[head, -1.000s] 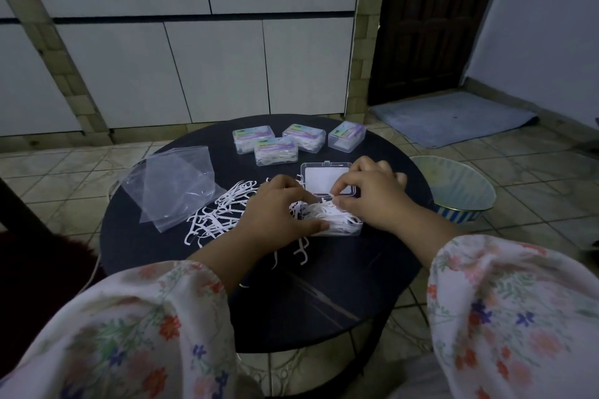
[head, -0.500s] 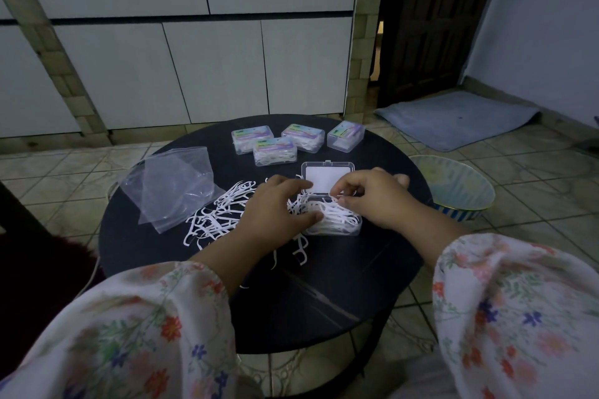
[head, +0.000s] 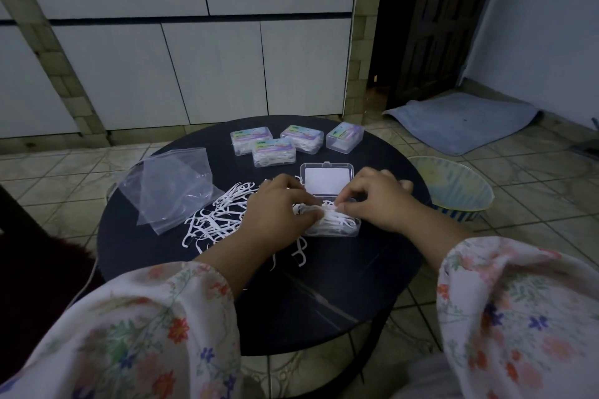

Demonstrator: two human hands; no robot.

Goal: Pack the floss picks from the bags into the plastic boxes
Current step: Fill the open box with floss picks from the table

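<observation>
An open clear plastic box (head: 351, 227) lies at the middle of the round black table (head: 324, 295), its lid (head: 327, 180) folded back and its tray heaped with white floss picks. My left hand (head: 275, 210) and my right hand (head: 376, 196) meet over the tray, and their fingertips pinch the picks there. A loose pile of floss picks (head: 217, 220) spreads on the table left of my left hand. An emptied clear bag (head: 171, 186) lies further left. Several shut, filled boxes (head: 274, 152) stand at the table's far side.
A striped bowl (head: 450, 188) sits on the tiled floor just right of the table. A blue mat (head: 460, 120) lies by the dark door at the back right. White cabinet doors (head: 210, 71) run behind the table.
Both hands stay at the open box with small finger movements over the picks. The head view has tilted up slightly.
</observation>
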